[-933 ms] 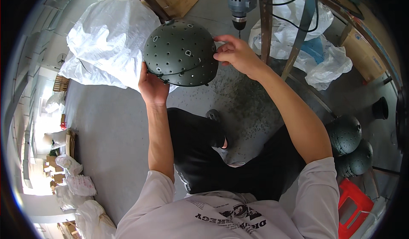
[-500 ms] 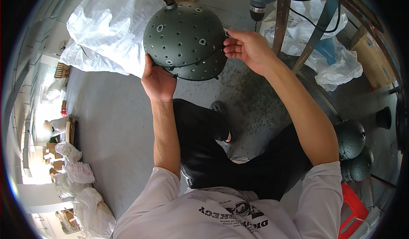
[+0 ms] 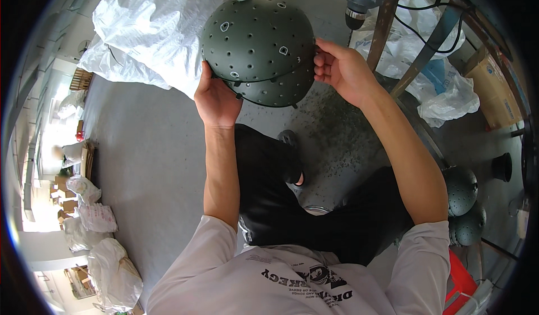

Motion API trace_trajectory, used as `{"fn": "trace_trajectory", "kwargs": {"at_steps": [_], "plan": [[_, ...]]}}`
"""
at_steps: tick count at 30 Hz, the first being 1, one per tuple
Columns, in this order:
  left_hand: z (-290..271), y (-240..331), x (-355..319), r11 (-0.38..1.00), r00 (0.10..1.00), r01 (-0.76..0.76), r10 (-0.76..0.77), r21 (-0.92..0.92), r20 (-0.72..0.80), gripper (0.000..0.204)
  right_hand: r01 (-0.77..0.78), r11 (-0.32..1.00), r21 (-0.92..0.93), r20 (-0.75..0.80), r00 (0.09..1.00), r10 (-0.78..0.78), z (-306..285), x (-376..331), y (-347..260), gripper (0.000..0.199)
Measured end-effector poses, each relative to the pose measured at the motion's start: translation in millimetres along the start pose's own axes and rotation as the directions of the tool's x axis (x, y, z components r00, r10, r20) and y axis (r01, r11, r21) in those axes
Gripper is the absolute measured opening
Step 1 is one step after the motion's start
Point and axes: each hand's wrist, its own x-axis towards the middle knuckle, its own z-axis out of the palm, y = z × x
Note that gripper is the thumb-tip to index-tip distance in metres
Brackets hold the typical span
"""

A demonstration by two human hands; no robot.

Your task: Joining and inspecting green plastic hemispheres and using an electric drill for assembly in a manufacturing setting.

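Over grey floor [image 3: 151, 152], clasping perforated green dome [image 3: 261, 40] with left hand [image 3: 218, 103], touching its right edge with right hand [image 3: 349, 76], unclear if pinching, likely inspecting, next needing steadiness.

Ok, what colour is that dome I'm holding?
The dome is dark green, dotted with holes and some white rings; head view shows it best.

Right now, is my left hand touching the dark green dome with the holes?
Touching. The head view shows the left hand at the lower left of the dark green dome, its thumb lying against the dome's side.
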Motion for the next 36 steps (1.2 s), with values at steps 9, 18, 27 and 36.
{"fn": "trace_trajectory", "kwargs": {"at_steps": [9, 18, 27, 36], "plan": [[1, 3, -1, 1.000, 1.000, 0.012, -0.012, -0.025, -0.001, 0.043, 0.096, 0.993, -0.072, 0.074, 0.993, -0.091, 5, -6, -1, 0.020], [11, 1, -4, 0.991, 0.992, 0.065, -0.052, 0.115, -0.112, 0.055, 0.089, 0.993, -0.073, 0.086, 0.993, -0.083, 14, -15, -3, 0.019], [11, -10, -4, 0.960, 0.999, -0.040, 0.036, 0.278, 0.018, 0.067, 0.145, 0.989, -0.023, 0.014, 0.989, -0.145, 24, -20, -1, 0.018], [15, -7, -10, 0.971, 0.991, -0.024, -0.007, 0.236, 0.131, 0.053, 0.201, 0.970, 0.138, 0.055, 0.976, -0.211, 25, -17, 6, 0.017]]}}
